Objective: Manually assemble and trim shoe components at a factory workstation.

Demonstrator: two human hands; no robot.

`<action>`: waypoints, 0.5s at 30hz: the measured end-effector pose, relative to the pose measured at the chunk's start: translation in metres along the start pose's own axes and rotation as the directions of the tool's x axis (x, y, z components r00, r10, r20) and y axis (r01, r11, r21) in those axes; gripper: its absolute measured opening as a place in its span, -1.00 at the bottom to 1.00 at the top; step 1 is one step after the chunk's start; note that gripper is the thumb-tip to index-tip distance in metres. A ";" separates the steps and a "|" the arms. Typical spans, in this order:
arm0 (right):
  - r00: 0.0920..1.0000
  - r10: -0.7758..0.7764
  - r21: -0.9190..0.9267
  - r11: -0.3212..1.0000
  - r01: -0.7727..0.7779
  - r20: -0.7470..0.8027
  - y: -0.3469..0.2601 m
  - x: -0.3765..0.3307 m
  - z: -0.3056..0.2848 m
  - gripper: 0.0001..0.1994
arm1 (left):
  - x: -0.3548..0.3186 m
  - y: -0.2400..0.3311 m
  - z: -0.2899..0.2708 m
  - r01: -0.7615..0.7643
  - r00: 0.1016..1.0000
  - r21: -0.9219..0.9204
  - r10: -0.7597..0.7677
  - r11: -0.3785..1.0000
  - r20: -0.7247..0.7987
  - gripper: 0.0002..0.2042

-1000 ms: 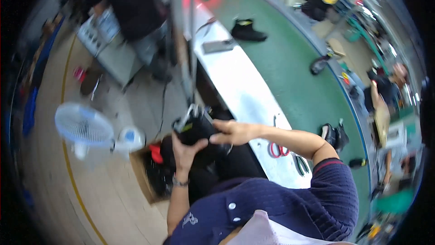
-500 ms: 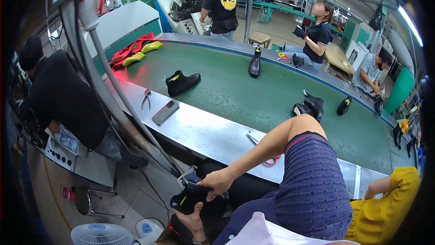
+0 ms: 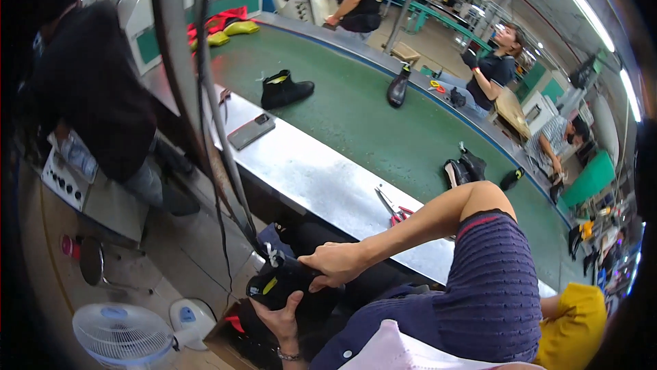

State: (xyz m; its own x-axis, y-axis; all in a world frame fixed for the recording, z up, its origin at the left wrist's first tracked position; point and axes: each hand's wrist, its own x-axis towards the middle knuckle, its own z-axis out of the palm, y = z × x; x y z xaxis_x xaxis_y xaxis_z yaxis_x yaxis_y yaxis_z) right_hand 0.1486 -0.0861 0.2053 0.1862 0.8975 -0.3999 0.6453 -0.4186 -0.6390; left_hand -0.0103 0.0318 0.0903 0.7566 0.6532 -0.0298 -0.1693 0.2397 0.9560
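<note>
A black boot (image 3: 260,286) with a yellow patch showing is held low at the table's near side, over a dark open box. My left hand (image 3: 282,316) grips it from below, thumb raised along its side. From above, my right hand (image 3: 335,264) closes its fingers on the boot's upper edge. A whitish strip or loop stands out from the boot's top. Red-handled scissors (image 3: 393,207) lie on the metal table edge (image 3: 308,173), beyond my right forearm. The boot's underside is hidden.
Across the metal edge runs a green conveyor (image 3: 356,137) bearing several black boots, one near the phone (image 3: 252,132). A metal post (image 3: 185,96) with cables rises at left. A white fan (image 3: 123,336) stands on the floor. Co-workers stand or sit around, including a yellow sleeve (image 3: 571,325) close at right.
The head view has tilted and shifted, so the conveyor and people sit differently in it. Both hands keep hold of the black boot, with little visible change in grip.
</note>
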 end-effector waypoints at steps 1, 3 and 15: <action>0.999 -0.009 -0.002 1.000 0.009 0.032 0.000 -0.002 -0.002 -0.58 | 0.001 0.004 0.003 0.023 1.000 -0.023 -0.023 0.999 0.021 -0.27; 0.997 0.072 0.039 0.997 -0.073 0.039 -0.004 -0.002 -0.007 -0.57 | 0.003 0.010 0.006 0.023 1.000 -0.007 -0.023 1.000 0.004 -0.27; 0.978 0.174 -0.041 0.985 -0.170 0.116 -0.003 -0.003 -0.013 -0.47 | 0.012 0.017 0.004 0.002 1.000 0.267 0.003 0.964 -0.019 -0.23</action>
State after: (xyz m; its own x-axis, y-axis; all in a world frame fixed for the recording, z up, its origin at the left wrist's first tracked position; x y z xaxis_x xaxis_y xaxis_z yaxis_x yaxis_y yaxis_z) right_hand 0.1561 -0.0855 0.2169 0.2079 0.7888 -0.5784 0.6345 -0.5587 -0.5340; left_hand -0.0017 0.0406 0.1071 0.7439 0.6675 -0.0325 0.0069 0.0409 0.9991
